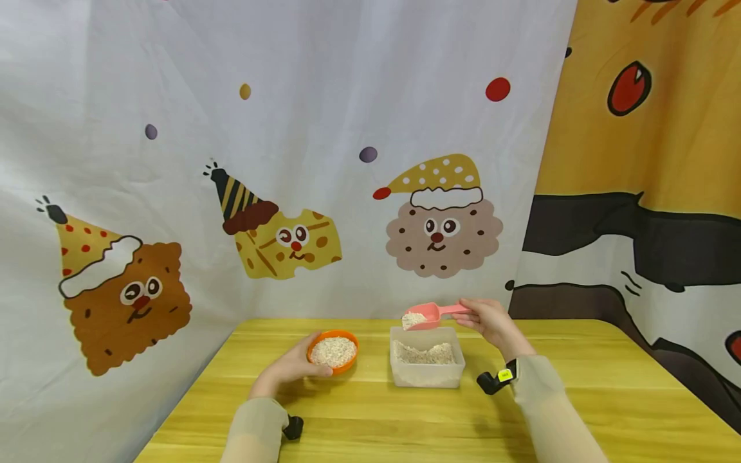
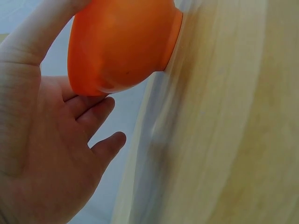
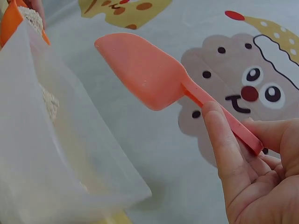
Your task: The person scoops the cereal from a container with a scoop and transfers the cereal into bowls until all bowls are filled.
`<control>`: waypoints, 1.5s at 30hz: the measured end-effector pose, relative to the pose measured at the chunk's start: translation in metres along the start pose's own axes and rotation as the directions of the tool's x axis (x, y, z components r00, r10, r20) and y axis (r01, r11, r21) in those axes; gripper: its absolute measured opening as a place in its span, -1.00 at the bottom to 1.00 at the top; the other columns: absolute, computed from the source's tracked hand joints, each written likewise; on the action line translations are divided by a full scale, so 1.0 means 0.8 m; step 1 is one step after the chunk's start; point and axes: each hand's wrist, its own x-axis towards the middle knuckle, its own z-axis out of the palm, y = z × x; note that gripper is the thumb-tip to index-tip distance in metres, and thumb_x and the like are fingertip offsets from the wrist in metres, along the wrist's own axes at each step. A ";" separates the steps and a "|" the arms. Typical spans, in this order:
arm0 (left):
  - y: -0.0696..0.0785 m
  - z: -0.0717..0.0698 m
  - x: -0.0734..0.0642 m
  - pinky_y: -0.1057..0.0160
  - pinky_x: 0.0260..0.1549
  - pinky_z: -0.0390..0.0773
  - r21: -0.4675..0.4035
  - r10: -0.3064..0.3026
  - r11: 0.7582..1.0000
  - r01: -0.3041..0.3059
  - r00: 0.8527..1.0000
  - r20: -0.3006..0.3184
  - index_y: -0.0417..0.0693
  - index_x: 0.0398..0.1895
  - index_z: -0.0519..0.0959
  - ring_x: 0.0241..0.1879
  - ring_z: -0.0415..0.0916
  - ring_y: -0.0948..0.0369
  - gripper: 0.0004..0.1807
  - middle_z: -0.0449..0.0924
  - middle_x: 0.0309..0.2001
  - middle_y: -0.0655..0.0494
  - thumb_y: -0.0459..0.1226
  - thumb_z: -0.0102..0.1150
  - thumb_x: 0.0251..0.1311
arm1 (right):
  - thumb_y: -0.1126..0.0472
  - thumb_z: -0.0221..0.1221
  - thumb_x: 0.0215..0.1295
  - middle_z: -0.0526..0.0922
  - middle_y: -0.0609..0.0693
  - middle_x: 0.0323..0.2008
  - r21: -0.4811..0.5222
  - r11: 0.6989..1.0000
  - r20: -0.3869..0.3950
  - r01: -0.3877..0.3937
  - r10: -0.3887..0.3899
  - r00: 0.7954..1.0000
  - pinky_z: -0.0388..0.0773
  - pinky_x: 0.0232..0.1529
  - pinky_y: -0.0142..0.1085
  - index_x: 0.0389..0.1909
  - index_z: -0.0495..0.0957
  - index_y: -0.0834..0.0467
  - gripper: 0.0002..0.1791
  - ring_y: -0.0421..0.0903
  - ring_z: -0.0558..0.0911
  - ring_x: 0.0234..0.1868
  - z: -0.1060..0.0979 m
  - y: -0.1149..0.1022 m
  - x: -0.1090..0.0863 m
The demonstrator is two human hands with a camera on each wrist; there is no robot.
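Observation:
My left hand (image 1: 294, 364) holds an orange bowl (image 1: 347, 367) by its side, thumb on the near rim and fingers round the far side. Pale flakes like oats (image 1: 333, 352) fill the bowl. In the left wrist view the bowl (image 2: 126, 42) shows its foot close to the table. A pink scoop (image 1: 429, 312) with some flakes in it is raised over the back of a translucent plastic box (image 1: 428, 377). My right hand (image 1: 491, 323) pinches the scoop's handle. More flakes (image 1: 425, 354) lie inside the box. The right wrist view shows the scoop's underside (image 3: 145, 70).
The wooden table (image 1: 359, 424) carries the box, to the right of the bowl. Behind its far edge hangs a white curtain (image 1: 312, 128) with cartoon prints. A yellow and black patterned cloth (image 1: 666, 161) hangs at the right.

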 end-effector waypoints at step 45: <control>0.000 0.002 0.002 -0.22 0.27 0.11 0.015 -0.015 1.000 0.015 1.000 -0.009 -0.13 0.52 0.02 0.40 0.03 -0.16 0.15 0.04 0.46 -0.23 -0.04 0.50 -0.07 | 0.34 0.04 0.44 0.71 0.10 -0.43 -0.029 0.999 0.156 -0.013 0.017 0.988 0.65 -0.27 -0.32 0.04 0.44 0.54 -0.67 -0.11 0.72 -0.41 0.155 0.016 0.064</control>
